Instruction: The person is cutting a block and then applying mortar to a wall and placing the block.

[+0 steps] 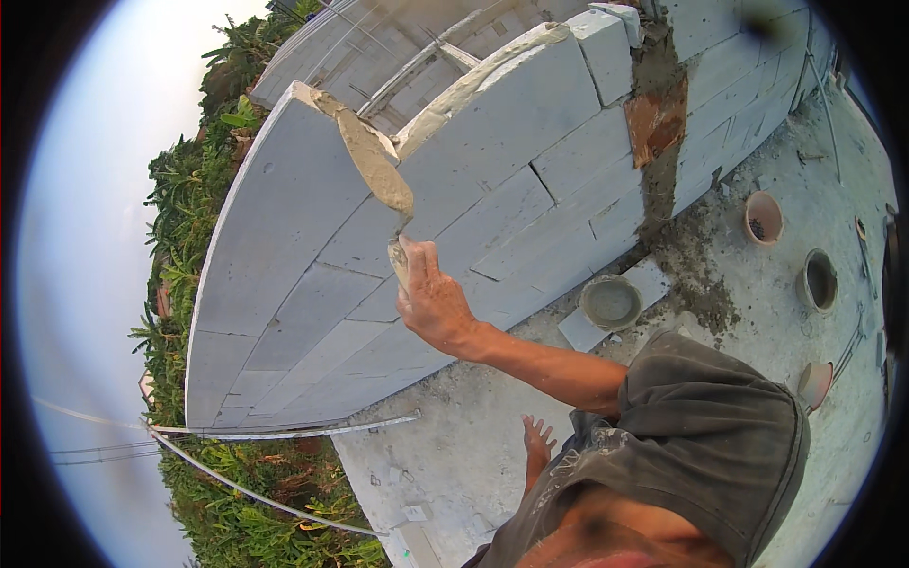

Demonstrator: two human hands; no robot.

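Note:
My right hand [438,301] is closed around the handle of a trowel [377,172], whose blade is coated in wet tan mortar. The blade reaches a gap in the top of a wall of pale grey blocks [454,218], beside the upper end of a tall block [294,180]. Mortar [473,87] lies along the wall's top edge to the right of the blade. Lower down, away from the wall, my left hand [539,438] hangs with its fingers spread, holding nothing.
A round basin [611,303] stands on a block at the wall's foot. Buckets [763,218] [817,281] are on the concrete floor [454,445] to the right. A mortar-smeared column [658,123] breaks the wall. A long pale pole [284,433] and green plants [180,275] lie at left.

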